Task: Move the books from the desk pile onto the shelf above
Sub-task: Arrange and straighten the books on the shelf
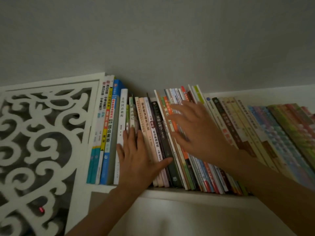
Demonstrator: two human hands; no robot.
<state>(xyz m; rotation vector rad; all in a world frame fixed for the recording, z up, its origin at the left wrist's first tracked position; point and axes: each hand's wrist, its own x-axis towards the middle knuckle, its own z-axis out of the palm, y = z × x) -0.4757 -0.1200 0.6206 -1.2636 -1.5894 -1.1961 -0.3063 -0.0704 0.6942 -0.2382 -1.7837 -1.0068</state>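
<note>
A long row of upright books (158, 126) fills the white shelf (179, 193), their spines facing me. My left hand (136, 159) lies flat with straight fingers on the spines left of centre, its thumb stretched right against a dark spine (162, 133). My right hand (194, 130) is spread open on a group of thin colourful books (177, 97) that lean to the right. Neither hand holds a book. The desk pile is out of view.
A white carved panel with a scroll pattern (37, 138) closes off the shelf's left side. More thin books (276, 133) lean at the right end. A plain grey wall (153, 40) rises behind the shelf. A small red light (41, 209) glows behind the panel.
</note>
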